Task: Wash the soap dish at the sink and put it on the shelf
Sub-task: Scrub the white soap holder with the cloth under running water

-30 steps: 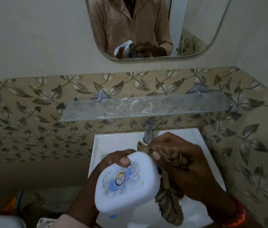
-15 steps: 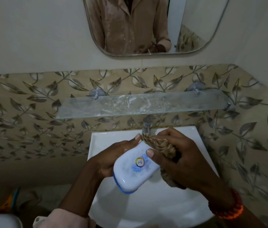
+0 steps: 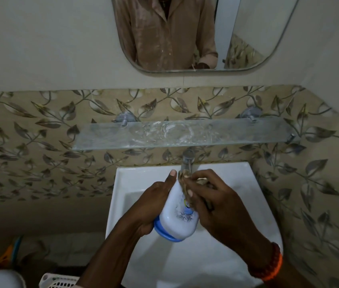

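The soap dish (image 3: 177,223) is a white lidded box with a blue base and a printed label. My left hand (image 3: 154,204) grips it from the left, tilted, over the white sink (image 3: 237,204). My right hand (image 3: 212,206) presses a brown braided scrubber (image 3: 185,179) against the dish's upper right side, just below the metal tap (image 3: 187,162). Most of the scrubber is hidden under my right palm. No water stream is visible. The glass shelf (image 3: 123,138) hangs on the wall above the sink, bare except for white smears.
A mirror (image 3: 247,28) above the shelf reflects a person's brown shirt. Leaf-patterned tiles cover the back wall and the right wall, which stands close to the sink. A white slotted basket (image 3: 58,282) and an orange object (image 3: 8,254) lie at lower left.
Both hands moved down and away, from close to the camera into the sink basin under the tap. The dish tilted more upright, and the scrubber bunched up in my right hand.
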`<state>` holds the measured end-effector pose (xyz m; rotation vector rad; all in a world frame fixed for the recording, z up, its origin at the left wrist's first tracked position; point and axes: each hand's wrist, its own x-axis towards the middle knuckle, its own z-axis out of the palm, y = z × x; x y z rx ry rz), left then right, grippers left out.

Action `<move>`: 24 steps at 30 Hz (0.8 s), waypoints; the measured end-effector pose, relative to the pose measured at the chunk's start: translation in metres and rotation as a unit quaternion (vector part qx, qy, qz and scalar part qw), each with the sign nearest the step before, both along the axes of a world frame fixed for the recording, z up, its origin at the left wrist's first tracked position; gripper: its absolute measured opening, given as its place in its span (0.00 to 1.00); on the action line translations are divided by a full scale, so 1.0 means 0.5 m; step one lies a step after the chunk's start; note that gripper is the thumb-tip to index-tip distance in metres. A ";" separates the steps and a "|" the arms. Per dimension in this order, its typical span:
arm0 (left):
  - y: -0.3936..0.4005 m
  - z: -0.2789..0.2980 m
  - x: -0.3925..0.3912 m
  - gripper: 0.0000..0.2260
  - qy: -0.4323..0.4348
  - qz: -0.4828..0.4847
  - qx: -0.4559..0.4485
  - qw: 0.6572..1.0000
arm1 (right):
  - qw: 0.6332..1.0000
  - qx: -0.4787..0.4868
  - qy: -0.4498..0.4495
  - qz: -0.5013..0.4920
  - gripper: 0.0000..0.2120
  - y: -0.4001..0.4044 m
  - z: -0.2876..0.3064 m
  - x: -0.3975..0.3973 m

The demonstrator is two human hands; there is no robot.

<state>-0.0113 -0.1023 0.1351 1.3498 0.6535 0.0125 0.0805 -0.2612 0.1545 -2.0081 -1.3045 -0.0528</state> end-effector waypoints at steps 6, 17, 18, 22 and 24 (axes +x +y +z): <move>0.012 -0.006 0.001 0.34 -0.005 0.008 0.017 1.000 | 0.990 -0.028 -0.053 0.124 0.17 -0.025 -0.016 -0.054; 0.010 -0.018 -0.005 0.30 -0.009 0.038 0.029 0.999 | 0.991 -0.021 -0.044 0.124 0.16 -0.017 -0.018 -0.083; 0.009 -0.017 -0.009 0.29 -0.010 0.035 0.030 0.999 | 0.990 -0.026 -0.047 0.129 0.15 -0.016 -0.019 -0.081; -0.005 -0.022 -0.019 0.30 -0.024 0.007 0.050 0.998 | 0.999 0.003 0.001 0.046 0.12 0.015 -0.011 -0.006; -0.011 -0.023 -0.020 0.27 -0.024 0.027 0.045 0.998 | 0.997 0.028 0.067 0.001 0.12 0.024 -0.015 0.026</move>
